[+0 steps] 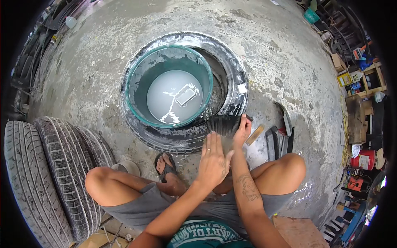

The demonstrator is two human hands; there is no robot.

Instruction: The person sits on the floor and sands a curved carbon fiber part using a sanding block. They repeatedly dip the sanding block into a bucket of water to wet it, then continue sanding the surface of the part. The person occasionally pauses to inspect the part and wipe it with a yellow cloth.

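My right hand (242,130) is closed on a ridged black rubber piece (223,122), held over the near right part of a wet black tire (140,136) lying flat. My left hand (213,159) reaches up beside it, fingers straight and together, against the lower part of the piece; what is under those fingers is blurred. A green tub (138,68) of cloudy water (165,95) sits within the tire. A wooden stick (254,135) and several black rubber pieces (273,142) lie on the floor right of my hands.
Several upright tires (33,173) crowd my left, beside a pale container (127,167). Along the right edge are wooden shelving (368,78), a red bucket (364,159) and assorted clutter. A plywood board (300,231) lies by my right thigh. The concrete floor (281,53) is stained.
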